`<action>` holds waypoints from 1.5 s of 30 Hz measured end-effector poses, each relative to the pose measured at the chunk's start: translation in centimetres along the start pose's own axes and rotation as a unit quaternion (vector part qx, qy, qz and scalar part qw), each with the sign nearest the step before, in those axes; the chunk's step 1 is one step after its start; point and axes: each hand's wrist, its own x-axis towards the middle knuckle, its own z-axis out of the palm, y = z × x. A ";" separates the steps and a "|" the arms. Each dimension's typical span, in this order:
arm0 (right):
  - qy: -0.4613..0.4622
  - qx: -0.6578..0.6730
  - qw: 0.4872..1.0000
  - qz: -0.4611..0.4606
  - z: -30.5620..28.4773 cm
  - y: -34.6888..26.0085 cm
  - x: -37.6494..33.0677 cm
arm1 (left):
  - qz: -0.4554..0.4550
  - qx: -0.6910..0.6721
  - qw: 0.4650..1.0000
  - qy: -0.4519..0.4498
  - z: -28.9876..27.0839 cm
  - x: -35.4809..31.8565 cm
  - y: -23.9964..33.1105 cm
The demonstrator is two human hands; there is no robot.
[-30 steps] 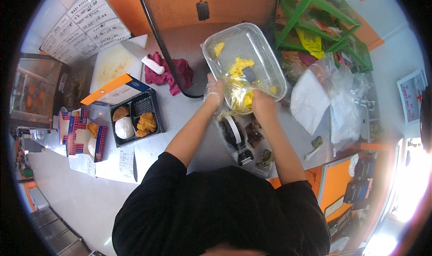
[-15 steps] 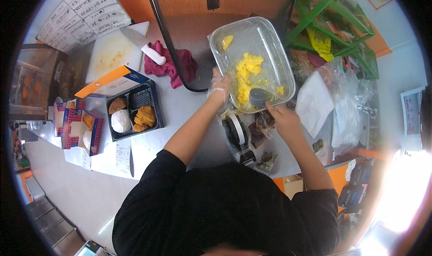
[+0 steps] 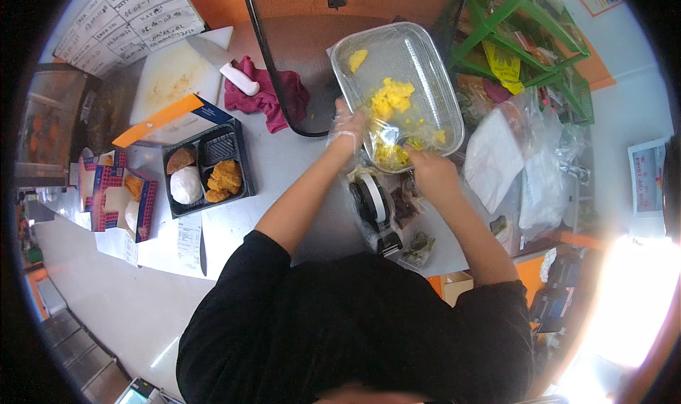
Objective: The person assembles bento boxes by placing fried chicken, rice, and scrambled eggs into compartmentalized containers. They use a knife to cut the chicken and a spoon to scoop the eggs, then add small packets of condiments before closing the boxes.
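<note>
A big clear tub [image 3: 418, 56] sits on the grey tabletop [image 3: 298, 184], and it is the middle of everything here. Inside the clear tub lies soft yellow food [image 3: 389, 97], most of it heaped in the middle and some at the near edge. The left hand [image 3: 349, 129] wears a thin see-through glove and its fingers curl over the near-left rim of the clear tub, it seems to keep the tub from sliding. The right hand [image 3: 430, 171] is bare and rests at the near rim of the clear tub, closed around something small by the yellow food; I cannot tell just what it grips. Just below the clear tub, between the two arms, lies a black and white roll [image 3: 372, 200] in a crinkly wrap. To the left of the clear tub lies a dark red cloth [image 3: 273, 95] with a white-handled knife [image 3: 228, 74] on it. Farther left of the clear tub is a white cutting board [image 3: 170, 78]. Down and left of the clear tub stands a black meal tray [image 3: 204, 164] with fried pieces and a white mound in its parts. To the right of the clear tub are plastic bags [image 3: 539, 163] and a green rack [image 3: 525, 35].
</note>
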 end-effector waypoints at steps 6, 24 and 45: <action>-0.075 -0.040 0.995 -0.060 -0.3 0.8 0.1 | -0.014 0.030 0.999 -0.005 -0.2 0.6 0.0; -0.010 -0.089 0.988 0.123 0.6 0.4 1.3 | -0.044 -0.085 0.995 0.012 0.7 -0.4 1.8; -0.076 0.393 0.885 0.240 0.8 3.8 0.4 | 0.057 -0.121 0.989 0.064 2.6 -0.2 -0.2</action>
